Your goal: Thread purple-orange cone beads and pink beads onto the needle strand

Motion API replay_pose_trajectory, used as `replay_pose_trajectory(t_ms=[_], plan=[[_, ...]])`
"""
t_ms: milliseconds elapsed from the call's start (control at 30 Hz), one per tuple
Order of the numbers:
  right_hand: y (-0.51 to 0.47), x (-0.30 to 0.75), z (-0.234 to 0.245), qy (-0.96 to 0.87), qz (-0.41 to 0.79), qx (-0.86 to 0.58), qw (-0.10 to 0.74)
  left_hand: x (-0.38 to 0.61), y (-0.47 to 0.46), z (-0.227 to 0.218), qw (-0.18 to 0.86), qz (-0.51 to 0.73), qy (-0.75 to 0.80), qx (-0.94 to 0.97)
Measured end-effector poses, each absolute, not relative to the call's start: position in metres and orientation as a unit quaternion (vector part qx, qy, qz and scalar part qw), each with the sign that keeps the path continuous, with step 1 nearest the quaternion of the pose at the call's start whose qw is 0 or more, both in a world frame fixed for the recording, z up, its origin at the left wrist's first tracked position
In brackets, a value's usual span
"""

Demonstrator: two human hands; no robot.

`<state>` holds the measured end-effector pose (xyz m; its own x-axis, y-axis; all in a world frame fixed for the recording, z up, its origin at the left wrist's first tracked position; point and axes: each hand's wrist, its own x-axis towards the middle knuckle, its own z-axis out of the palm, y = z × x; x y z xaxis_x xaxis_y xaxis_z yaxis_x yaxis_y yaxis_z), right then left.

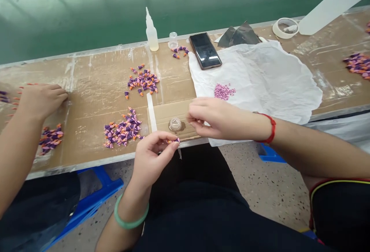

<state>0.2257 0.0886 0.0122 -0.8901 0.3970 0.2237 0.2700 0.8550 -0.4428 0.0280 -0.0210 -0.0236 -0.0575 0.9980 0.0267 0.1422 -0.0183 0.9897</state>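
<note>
Between the thumb and fingers of my left hand [152, 157] is a small purple, pink and orange figurine [176, 140], partly covered by the fingertips. My right hand [215, 117] is closed in a pinch just right of a small clear round pot [175, 124]; whatever its fingertips hold is hidden. The pot stands on a piece of cardboard [164, 110] at the table's near edge. Tiny pink beads [224, 91] lie on a white sheet [254, 74] beyond my right hand. Two piles of similar figurines, a nearer one [123, 129] and a farther one [143, 80], lie to the left.
A dropper bottle [151, 34], a clear cap [172, 40], a short row of figurines [180, 50] and a phone [205, 51] line the back. Farther right is a tape roll [285, 28]. A co-worker's hand [43, 99] rests on the table at left, near more figurines [51, 139].
</note>
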Motion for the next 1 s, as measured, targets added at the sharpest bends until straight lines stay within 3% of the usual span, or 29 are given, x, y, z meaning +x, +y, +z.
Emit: replay_pose_trajectory(t_ms=[133, 300, 667, 800, 1000], plan=[[0.107, 0.207, 0.007, -0.976, 0.135, -0.165, 0.044, 0.023, -0.023, -0.033, 0.475, 0.466, 0.556, 0.498], [0.114, 0.189, 0.012, -0.986, 0.083, -0.141, -0.032, 0.019, -0.023, -0.035, 0.486, 0.47, 0.558, 0.481], [0.116, 0.181, 0.017, -0.99, 0.061, -0.115, -0.053, 0.017, -0.024, -0.041, 0.5, 0.487, 0.546, 0.463], [0.113, 0.185, 0.021, -0.978, 0.139, -0.153, 0.002, 0.018, -0.025, -0.038, 0.501, 0.544, 0.524, 0.423], [0.091, 0.195, 0.026, -0.856, 0.457, -0.228, 0.079, 0.025, -0.027, -0.03, 0.504, 0.632, 0.463, 0.364]])
